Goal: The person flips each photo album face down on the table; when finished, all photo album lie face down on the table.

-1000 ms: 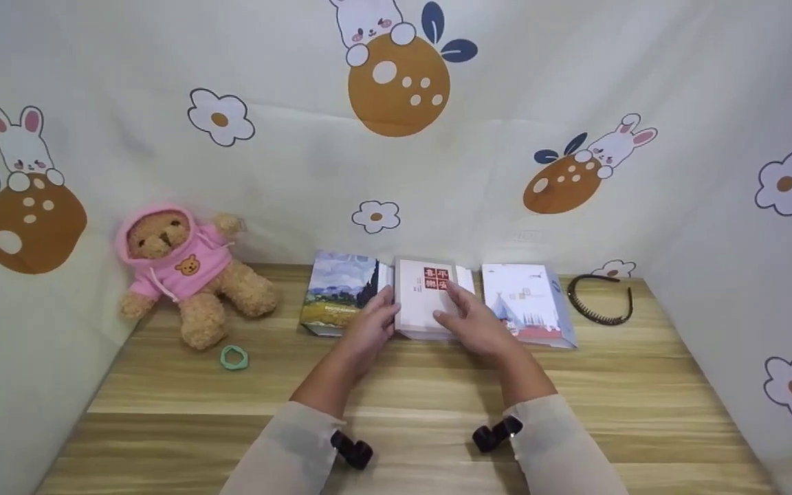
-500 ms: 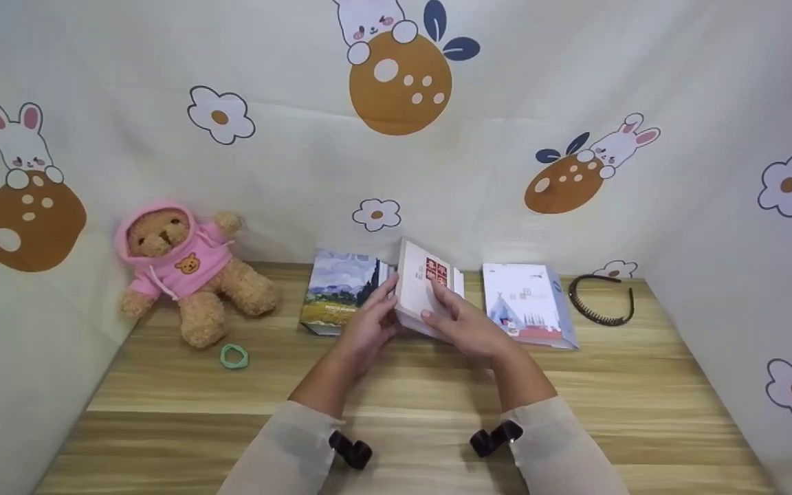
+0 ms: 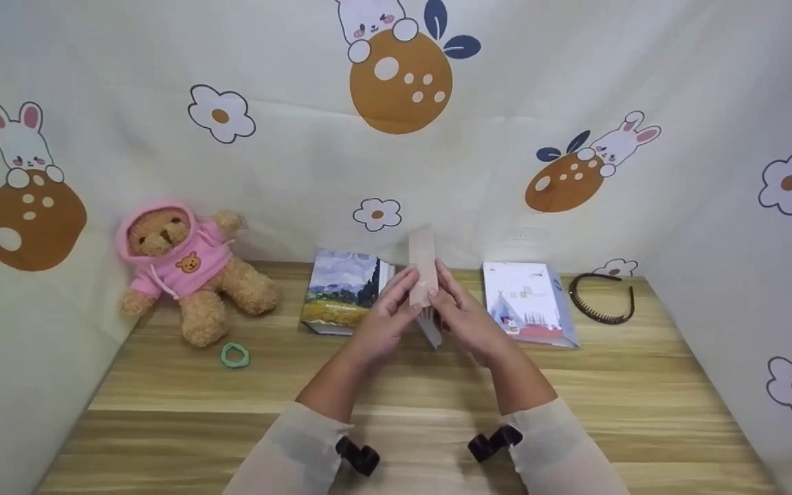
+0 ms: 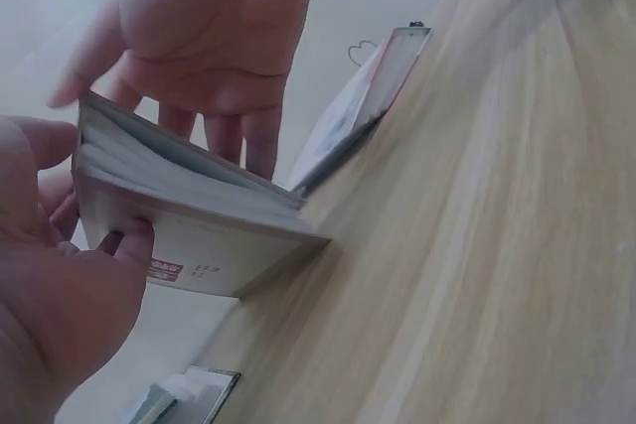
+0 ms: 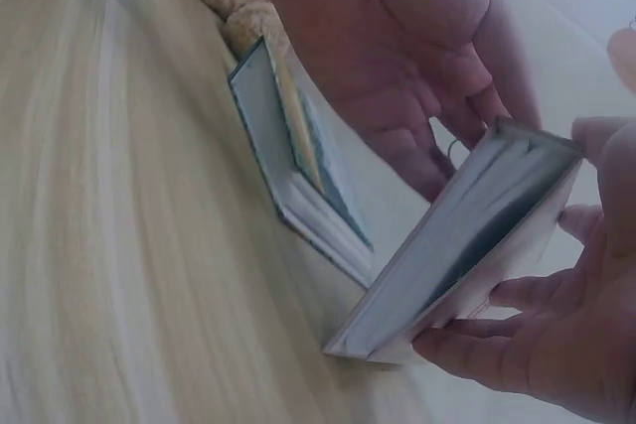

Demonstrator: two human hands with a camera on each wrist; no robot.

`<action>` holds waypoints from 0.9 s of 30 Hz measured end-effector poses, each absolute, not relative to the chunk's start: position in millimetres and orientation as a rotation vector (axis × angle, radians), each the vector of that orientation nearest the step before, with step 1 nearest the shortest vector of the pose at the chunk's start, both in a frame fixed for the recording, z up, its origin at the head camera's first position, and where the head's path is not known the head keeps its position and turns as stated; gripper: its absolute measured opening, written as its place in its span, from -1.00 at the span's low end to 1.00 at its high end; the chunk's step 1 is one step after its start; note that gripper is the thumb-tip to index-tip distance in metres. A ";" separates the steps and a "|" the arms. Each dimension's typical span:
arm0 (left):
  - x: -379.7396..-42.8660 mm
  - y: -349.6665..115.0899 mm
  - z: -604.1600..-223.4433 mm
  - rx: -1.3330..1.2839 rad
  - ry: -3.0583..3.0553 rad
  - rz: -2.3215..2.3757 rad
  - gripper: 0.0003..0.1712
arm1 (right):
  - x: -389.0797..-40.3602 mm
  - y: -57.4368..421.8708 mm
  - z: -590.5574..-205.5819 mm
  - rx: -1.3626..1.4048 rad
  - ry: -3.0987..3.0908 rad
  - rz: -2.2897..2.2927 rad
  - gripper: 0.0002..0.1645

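Observation:
Both hands hold a thick white photo album (image 3: 423, 254) on edge at the middle back of the table, its pale spine turned up. My left hand (image 3: 388, 317) grips its left side and my right hand (image 3: 468, 322) its right side, fingers along the covers and thumbs near the spine. In the left wrist view the album's cover (image 4: 224, 255) with red print faces my left hand (image 4: 70, 285). Page edges of the album (image 5: 437, 235) show slightly parted in the right wrist view, beside my right hand (image 5: 566, 315). A landscape-painted album (image 3: 339, 292) lies left of them.
To the right lies a white album with a tent picture (image 3: 521, 302), then a dark toothed headband (image 3: 602, 316). A teddy bear in a pink hoodie (image 3: 193, 261) sits at the back left, a green ring (image 3: 234, 355) before it. A printed curtain (image 3: 286, 179) hangs behind.
The white album lay flat with its red-printed cover up; my hands have tilted it up and turned it onto its edge, spine upward. The other things have stayed put.

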State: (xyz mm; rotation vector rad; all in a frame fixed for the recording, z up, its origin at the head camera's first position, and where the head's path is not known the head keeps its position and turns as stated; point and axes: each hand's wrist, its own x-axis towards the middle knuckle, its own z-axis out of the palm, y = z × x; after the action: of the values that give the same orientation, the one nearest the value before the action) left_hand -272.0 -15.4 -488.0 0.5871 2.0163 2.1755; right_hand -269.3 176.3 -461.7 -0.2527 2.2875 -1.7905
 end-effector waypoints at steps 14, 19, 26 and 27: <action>-272.3 -16.2 -498.1 0.444 1.978 2.085 -0.32 | -276.2 189.2 -462.7 -0.170 2.206 -1.936 -0.19; -271.9 -16.4 -506.1 0.295 1.965 2.022 -0.39 | -281.8 200.0 -460.4 -0.081 2.443 -1.941 -0.27; -274.3 -16.5 -510.2 0.170 1.906 2.003 -0.32 | -287.5 209.7 -464.9 0.061 2.660 -1.625 -0.20; -274.6 -16.4 -510.3 0.163 1.910 2.000 -0.32 | -287.7 210.7 -466.0 0.080 2.679 -1.560 -0.18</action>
State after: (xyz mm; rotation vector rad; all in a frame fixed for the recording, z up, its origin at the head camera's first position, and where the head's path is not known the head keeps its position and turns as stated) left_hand -274.6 -16.4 -510.3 0.1635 1.9101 1.9999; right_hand -287.7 210.7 -466.0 0.0800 2.6786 -1.5596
